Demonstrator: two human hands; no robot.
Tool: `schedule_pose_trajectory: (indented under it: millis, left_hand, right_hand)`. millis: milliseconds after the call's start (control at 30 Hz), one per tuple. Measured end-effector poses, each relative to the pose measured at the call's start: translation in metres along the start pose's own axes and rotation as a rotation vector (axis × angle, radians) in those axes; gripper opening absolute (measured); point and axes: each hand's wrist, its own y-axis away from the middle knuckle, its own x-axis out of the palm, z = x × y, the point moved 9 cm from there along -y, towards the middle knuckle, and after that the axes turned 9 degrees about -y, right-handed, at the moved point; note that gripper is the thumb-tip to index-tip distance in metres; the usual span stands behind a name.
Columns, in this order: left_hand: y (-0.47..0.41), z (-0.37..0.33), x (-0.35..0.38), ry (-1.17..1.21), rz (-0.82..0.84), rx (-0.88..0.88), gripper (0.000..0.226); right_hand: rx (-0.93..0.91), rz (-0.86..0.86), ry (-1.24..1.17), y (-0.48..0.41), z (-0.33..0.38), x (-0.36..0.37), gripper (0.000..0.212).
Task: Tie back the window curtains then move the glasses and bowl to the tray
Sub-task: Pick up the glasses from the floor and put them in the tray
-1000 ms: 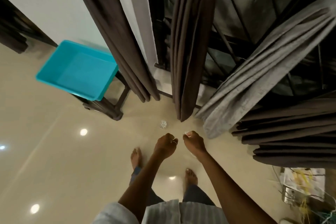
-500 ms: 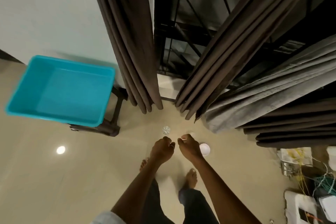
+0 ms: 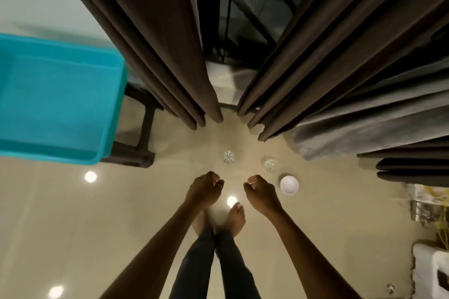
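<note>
Two clear glasses stand on the beige floor, one [image 3: 228, 156] straight ahead and one [image 3: 268, 163] to its right. A small white bowl [image 3: 289, 184] sits right of them. A turquoise tray [image 3: 56, 102] rests on a dark stool at the left. Dark brown curtains hang on the left [image 3: 155, 43] and the right [image 3: 315, 51] of the window, with a gap between them. My left hand [image 3: 204, 188] and my right hand [image 3: 261, 193] hover above the floor just short of the glasses, fingers curled, nothing visible in them.
A grey curtain panel [image 3: 369, 126] and more dark folds hang at the right. Clutter with a metal container [image 3: 422, 209] and a white box [image 3: 432, 272] lies at the far right. My bare feet [image 3: 234, 217] stand below the hands. The dark stool [image 3: 136, 150] holds up the tray.
The view has tilted down and closer to the floor. My hands have moved apart. The second glass and the whole bowl have come into view.
</note>
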Motion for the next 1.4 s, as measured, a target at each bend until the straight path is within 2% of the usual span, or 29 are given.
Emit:
schedule_pose_trajectory:
  millis: [300, 533, 633, 800, 1067, 1133, 1267, 1400]
  left_hand:
    - [-0.151, 0.044, 0.089, 0.070, 0.006, -0.067, 0.032]
    - [-0.250, 0.065, 0.134, 0.177, 0.041, -0.106, 0.029]
    - [-0.296, 0.082, 0.145, 0.251, 0.046, -0.157, 0.039]
    - [-0.354, 0.096, 0.172, 0.259, 0.157, -0.174, 0.057]
    - [-0.397, 0.103, 0.209, 0.376, 0.233, -0.250, 0.067]
    - [-0.402, 0.106, 0.212, 0.359, 0.230, -0.274, 0.063]
    - [-0.401, 0.099, 0.214, 0.362, 0.218, -0.268, 0.032]
    - [-0.385, 0.091, 0.201, 0.396, 0.122, -0.267, 0.045]
  right_hand:
    - [-0.004, -0.007, -0.013, -0.154, -0.053, 0.047, 0.040]
    - [-0.030, 0.003, 0.033, -0.257, -0.081, 0.091, 0.033]
    - [0.030, 0.001, -0.061, -0.292, -0.099, 0.108, 0.043]
    - [0.152, -0.044, -0.229, -0.343, -0.125, 0.127, 0.054]
    - [0.179, 0.000, -0.269, -0.390, -0.134, 0.148, 0.055]
    - [0.177, 0.006, -0.276, -0.395, -0.135, 0.152, 0.051]
    - [0.132, -0.029, -0.310, -0.396, -0.134, 0.155, 0.055]
    - [0.093, -0.102, -0.357, -0.382, -0.129, 0.146, 0.047]
